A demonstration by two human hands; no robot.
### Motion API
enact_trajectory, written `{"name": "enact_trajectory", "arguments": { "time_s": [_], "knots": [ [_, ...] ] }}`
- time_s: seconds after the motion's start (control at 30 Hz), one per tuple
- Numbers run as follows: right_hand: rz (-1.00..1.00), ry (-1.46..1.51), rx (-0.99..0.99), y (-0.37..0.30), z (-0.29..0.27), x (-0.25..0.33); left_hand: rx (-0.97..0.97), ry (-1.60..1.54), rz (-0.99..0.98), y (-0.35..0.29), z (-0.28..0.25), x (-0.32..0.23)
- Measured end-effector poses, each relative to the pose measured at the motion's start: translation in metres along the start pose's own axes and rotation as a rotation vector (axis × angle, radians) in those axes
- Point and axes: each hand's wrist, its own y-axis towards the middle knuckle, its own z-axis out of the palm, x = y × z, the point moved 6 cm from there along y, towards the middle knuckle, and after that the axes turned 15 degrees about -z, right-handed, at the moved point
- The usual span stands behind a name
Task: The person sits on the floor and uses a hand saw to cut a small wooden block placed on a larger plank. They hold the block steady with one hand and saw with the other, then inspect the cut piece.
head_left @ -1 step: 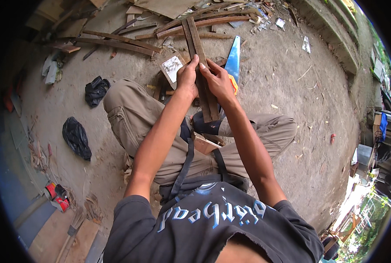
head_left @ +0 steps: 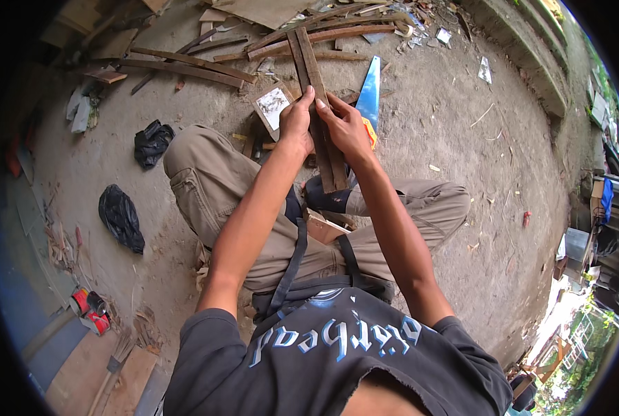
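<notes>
Two dark brown wooden strips (head_left: 314,66) lie side by side in my grip, held lengthwise above my crossed legs. My left hand (head_left: 297,125) is closed round their left side, its thumb on top. From the right, my right hand (head_left: 346,128) closes on the same strips, thumb also on top. The fingers underneath are partly hidden. Just beyond my right hand lies a handsaw (head_left: 369,97) with a blue blade and a yellow handle. Left of the strips, a box-like wooden piece with a white panel (head_left: 273,109) rests on the ground.
Long wooden strips (head_left: 185,71) and scraps are heaped at the far side. Two black plastic bags (head_left: 121,218) lie on the left. Red-and-black items (head_left: 91,312) and a brush (head_left: 119,350) sit at lower left. A concrete step (head_left: 524,62) runs along the far right.
</notes>
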Motion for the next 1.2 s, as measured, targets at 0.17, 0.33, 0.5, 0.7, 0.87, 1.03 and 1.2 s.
{"name": "enact_trajectory", "arguments": {
  "time_s": [0.17, 0.33, 0.5, 0.7, 0.87, 1.03, 1.2],
  "knots": [
    [0.033, 0.019, 0.024, 0.002, 0.0, -0.007, 0.05, -0.035, -0.025, 0.01, -0.003, 0.0],
    [-0.021, -0.053, 0.027, 0.001, -0.003, -0.006, 0.048, -0.036, -0.065, 0.003, 0.003, 0.005],
    [-0.154, -0.083, 0.03, -0.003, 0.001, 0.018, 0.21, 0.0, -0.031, 0.004, 0.004, 0.002],
    [-0.158, -0.091, 0.075, -0.009, -0.01, 0.035, 0.273, 0.103, -0.085, 0.006, 0.01, 0.011],
    [-0.034, 0.068, 0.126, -0.021, -0.012, 0.038, 0.271, 0.259, -0.038, 0.004, 0.01, -0.013],
    [-0.003, 0.139, 0.257, -0.061, -0.002, 0.021, 0.449, 0.086, 0.203, -0.033, 0.028, -0.049],
    [-0.028, 0.116, 0.307, -0.069, -0.001, 0.019, 0.472, 0.233, 0.389, -0.046, 0.028, -0.038]
  ]
}}
